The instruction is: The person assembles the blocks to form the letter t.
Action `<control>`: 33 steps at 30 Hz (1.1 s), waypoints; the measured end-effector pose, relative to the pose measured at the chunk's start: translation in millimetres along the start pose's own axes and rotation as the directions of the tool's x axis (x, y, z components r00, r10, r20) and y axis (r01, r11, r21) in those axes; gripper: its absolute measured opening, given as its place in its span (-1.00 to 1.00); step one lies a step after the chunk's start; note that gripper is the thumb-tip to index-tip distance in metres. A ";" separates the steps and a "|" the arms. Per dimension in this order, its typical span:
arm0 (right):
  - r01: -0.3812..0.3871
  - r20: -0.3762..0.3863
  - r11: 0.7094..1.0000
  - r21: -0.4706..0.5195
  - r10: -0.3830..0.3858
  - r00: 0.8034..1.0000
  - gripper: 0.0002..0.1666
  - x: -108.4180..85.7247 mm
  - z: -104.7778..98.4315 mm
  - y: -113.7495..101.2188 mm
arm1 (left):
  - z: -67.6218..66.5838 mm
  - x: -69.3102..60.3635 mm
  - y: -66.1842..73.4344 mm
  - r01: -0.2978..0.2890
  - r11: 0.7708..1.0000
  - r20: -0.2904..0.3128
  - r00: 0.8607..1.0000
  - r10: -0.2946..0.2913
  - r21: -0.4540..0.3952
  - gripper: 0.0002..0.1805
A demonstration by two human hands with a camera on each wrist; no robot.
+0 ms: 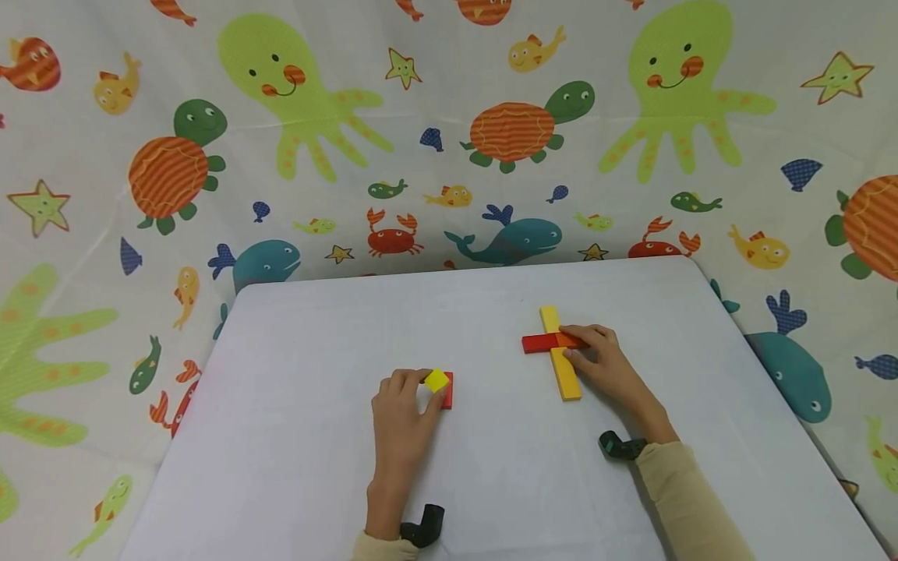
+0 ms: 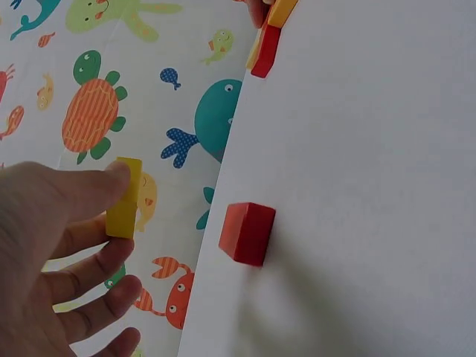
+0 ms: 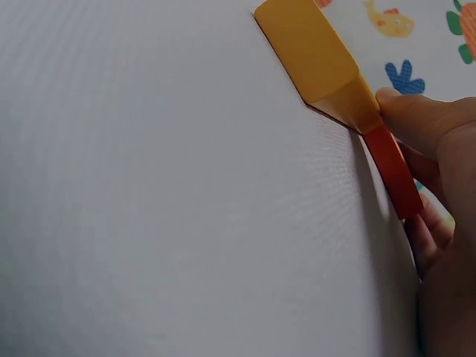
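Observation:
A yellow block [image 1: 436, 380] [image 2: 124, 197] is pinched between thumb and fingertips of the left hand [image 1: 403, 428] [image 2: 67, 245]. It is held above and beside a red block [image 1: 448, 392] [image 2: 248, 233] on the table. Farther right lies a cross of flat pieces: a yellow strip [image 1: 567, 378] [image 3: 309, 48] towards the front, another yellow piece [image 1: 549, 317] at the back, and a red bar [image 1: 539, 344] across them with an orange-red right end. The right hand [image 1: 617, 374] [image 3: 446, 149] grips that right end between thumb and fingers.
A white-covered table [image 1: 295, 374] carries the pieces. Behind and beside it hangs a cloth printed with sea animals [image 1: 512, 132]. Dark devices are worn at the left wrist [image 1: 424, 526] and right wrist [image 1: 620, 446].

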State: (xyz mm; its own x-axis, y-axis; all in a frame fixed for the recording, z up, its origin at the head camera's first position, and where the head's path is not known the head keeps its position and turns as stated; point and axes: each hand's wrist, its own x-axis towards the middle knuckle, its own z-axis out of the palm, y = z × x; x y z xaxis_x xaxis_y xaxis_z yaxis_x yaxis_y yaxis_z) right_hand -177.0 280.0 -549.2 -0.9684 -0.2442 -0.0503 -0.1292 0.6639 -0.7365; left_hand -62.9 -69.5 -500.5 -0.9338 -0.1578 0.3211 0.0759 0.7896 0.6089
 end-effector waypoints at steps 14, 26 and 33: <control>0.015 -0.007 1.000 -0.002 -0.015 1.000 -0.41 2.4 0.4 0.6 | 25.3 -5.8 33.0 -0.112 0.993 0.054 0.992 0.114 -0.029 -0.59; 0.023 -0.014 1.000 -0.008 -0.023 1.000 -0.40 1.3 0.5 1.2 | 45.4 -14.6 58.6 -0.143 0.988 0.143 0.978 0.149 -0.056 -0.58; 0.036 -0.028 0.999 -0.028 -0.037 0.999 -0.39 1.7 1.3 1.6 | 59.5 -20.1 75.3 -0.158 0.986 0.179 0.970 0.166 -0.062 -0.59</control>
State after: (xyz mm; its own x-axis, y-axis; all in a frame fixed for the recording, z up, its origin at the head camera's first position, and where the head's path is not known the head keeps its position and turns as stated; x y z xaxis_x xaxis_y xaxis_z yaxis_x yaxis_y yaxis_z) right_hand -178.7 279.8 -551.3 -0.9686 -0.2486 -0.0036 -0.1703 0.6738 -0.7190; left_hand -59.3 28.5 -504.3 -0.9555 0.0847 0.2825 0.2436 0.7664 0.5944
